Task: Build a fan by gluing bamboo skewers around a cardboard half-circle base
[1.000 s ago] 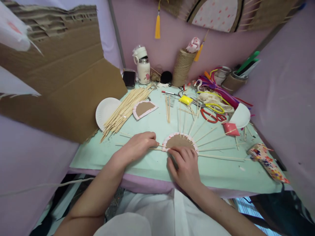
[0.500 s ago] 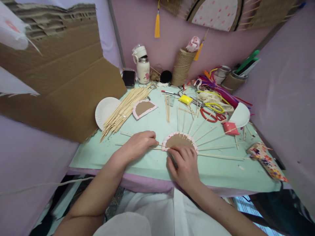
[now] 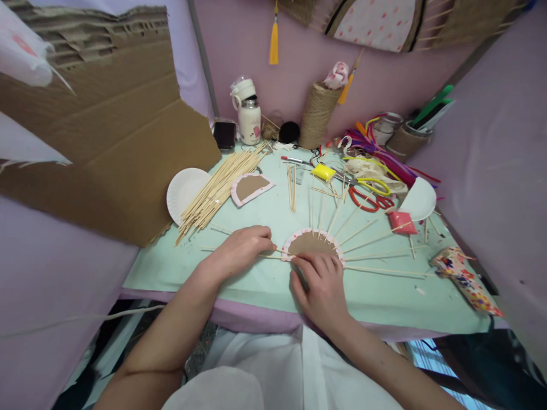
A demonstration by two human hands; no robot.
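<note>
A half-round cardboard piece [image 3: 310,245] with a pink-spotted white fabric rim lies near the table's front, thin wooden sticks [image 3: 361,232] fanning out from its curved edge. At its left end my left hand [image 3: 245,247] is closed on a wooden skewer [image 3: 222,230], whose tip rests on the rim. A second skewer runs just below, partly under that hand. My right hand [image 3: 320,279] lies over the straight lower edge, fingers bent and pressing on the cardboard near the stick ends. What is under its fingertips is hidden.
Behind lie a skewer bundle [image 3: 220,191], a paper plate [image 3: 183,191], a smaller fabric-edged cardboard piece [image 3: 251,188], red-handled scissors [image 3: 365,199] and yellow-handled ones [image 3: 374,185]. A flower-patterned glue gun [image 3: 465,279] is at right. A white bottle [image 3: 249,119] stands at the back.
Both hands hold nearly the same position on the skewer and cardboard. The whole view has shifted very slightly.
</note>
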